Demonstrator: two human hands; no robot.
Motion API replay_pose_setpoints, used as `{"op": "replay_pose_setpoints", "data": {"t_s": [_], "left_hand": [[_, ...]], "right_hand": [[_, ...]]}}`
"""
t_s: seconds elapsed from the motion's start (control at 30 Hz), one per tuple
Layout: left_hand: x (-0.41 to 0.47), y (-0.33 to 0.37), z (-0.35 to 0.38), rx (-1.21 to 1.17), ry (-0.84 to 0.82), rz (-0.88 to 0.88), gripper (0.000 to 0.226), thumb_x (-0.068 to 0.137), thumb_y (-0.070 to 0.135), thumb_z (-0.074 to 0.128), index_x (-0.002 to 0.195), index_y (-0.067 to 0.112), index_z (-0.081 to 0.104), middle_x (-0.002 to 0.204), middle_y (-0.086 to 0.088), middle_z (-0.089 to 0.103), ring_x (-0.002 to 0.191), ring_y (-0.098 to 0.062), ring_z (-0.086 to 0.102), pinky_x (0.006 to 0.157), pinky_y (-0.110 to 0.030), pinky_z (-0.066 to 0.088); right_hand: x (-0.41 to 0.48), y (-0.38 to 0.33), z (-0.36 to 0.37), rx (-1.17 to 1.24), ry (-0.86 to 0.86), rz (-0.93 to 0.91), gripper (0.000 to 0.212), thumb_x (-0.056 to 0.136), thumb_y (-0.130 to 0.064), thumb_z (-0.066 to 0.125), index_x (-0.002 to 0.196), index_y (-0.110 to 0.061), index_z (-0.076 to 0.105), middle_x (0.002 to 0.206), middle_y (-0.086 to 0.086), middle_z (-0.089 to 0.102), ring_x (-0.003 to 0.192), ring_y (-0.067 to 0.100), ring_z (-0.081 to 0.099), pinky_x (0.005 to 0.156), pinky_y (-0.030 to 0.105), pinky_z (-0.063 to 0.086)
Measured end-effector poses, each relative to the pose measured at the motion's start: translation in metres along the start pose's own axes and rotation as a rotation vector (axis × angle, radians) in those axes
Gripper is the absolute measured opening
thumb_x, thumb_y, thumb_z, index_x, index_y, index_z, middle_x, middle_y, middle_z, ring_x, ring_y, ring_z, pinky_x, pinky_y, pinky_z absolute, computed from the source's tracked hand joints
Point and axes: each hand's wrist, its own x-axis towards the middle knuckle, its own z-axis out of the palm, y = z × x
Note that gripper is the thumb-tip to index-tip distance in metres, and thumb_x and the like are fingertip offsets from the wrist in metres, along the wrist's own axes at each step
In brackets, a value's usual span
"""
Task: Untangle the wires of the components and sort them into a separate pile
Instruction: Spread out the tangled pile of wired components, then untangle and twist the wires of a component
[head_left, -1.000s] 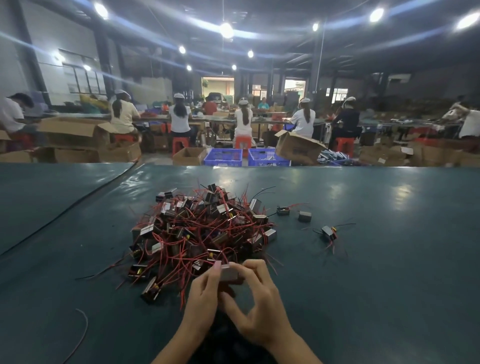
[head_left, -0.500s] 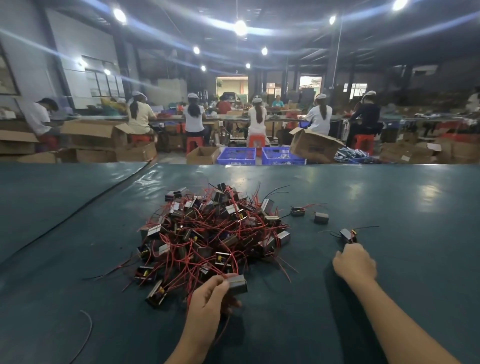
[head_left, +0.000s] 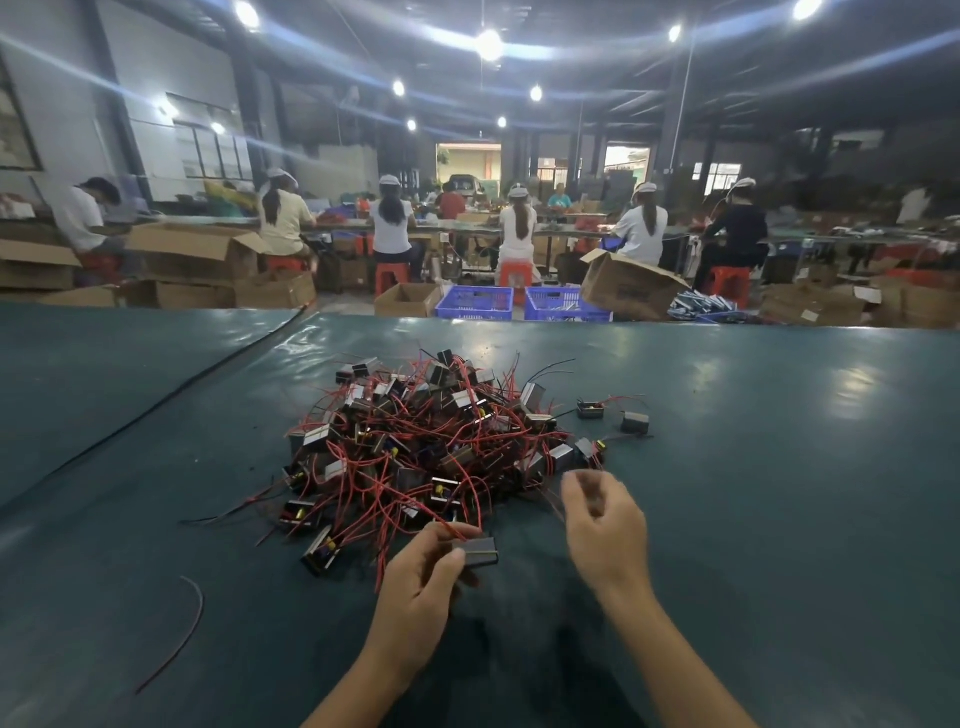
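Two hands work over the green table (head_left: 779, 493), at the near edge of the heap (head_left: 426, 441) of small block-shaped components and red wires. The left hand (head_left: 421, 587) pinches one component (head_left: 480, 551) between thumb and fingertips, just clear of the heap's front edge. Red wires run from under its fingers back into the tangle. The right hand (head_left: 602, 530) hovers just beside it with fingers loosely curled. It is blurred, so whether it grips a wire cannot be told.

Step in hand, as judged: freeing the held component.

Recommended method:
- Keep the block steady in the left hand.
- Have the right hand trace its wires outward and lift them over crossing strands rather than pull.
- A straight tug would likely drag neighbouring blocks along or strain the wires where they join the block.
- Once free, the component belongs with the sorted pieces (head_left: 635, 422) on the right, apart from the heap.

Count:
- One component is in hand.
- Three sorted pieces lie to the right, the nearest of them close to the heap's edge.
- One stray wire (head_left: 182, 636) lies alone at the left.
- The heap holds several dozen components, too interlaced for an exact count.
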Motion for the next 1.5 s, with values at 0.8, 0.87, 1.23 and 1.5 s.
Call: {"op": "replay_pose_setpoints", "data": {"t_s": [0.8, 0.87, 1.23, 1.5], "left_hand": [[-0.008, -0.002, 0.008, 0.096, 0.040, 0.018, 0.015, 0.097, 0.018, 0.055, 0.087, 0.015, 0.067, 0.081, -0.003, 0.071, 0.073, -0.014, 0.068, 0.067, -0.028, 0.057], [-0.009, 0.000, 0.008, 0.149, 0.138, -0.006, 0.030, 0.095, 0.032, 0.056, 0.075, 0.011, 0.062, 0.069, -0.007, 0.067, 0.058, -0.019, 0.064, 0.055, -0.035, 0.054], [0.002, 0.014, 0.020, 0.338, -0.020, 0.398, 0.023, 0.090, 0.018, 0.064, 0.112, 0.025, 0.067, 0.104, 0.016, 0.069, 0.098, 0.001, 0.066, 0.084, -0.018, 0.053], [0.005, -0.007, 0.005, 0.498, 0.031, 0.429, 0.015, 0.087, 0.009, 0.070, 0.102, 0.010, 0.076, 0.094, 0.015, 0.071, 0.090, 0.005, 0.065, 0.079, -0.015, 0.052]], "right_hand": [[-0.077, -0.005, 0.011, 0.279, -0.175, 0.145, 0.018, 0.092, -0.027, 0.065, 0.078, -0.017, 0.071, 0.070, 0.004, 0.070, 0.062, 0.017, 0.064, 0.061, 0.030, 0.054], [-0.075, -0.005, 0.011, 0.210, -0.114, 0.097, 0.017, 0.092, -0.029, 0.065, 0.080, -0.019, 0.070, 0.072, 0.004, 0.068, 0.064, 0.014, 0.061, 0.058, 0.020, 0.050], [-0.068, -0.010, 0.010, 0.079, -0.275, -0.245, 0.010, 0.089, -0.006, 0.067, 0.088, -0.013, 0.074, 0.084, -0.004, 0.062, 0.076, 0.008, 0.061, 0.066, 0.016, 0.048], [0.022, 0.014, -0.023, -0.462, -0.079, -0.056, 0.021, 0.090, -0.025, 0.060, 0.107, -0.022, 0.071, 0.119, 0.000, 0.061, 0.114, 0.020, 0.051, 0.090, 0.029, 0.043]]}}
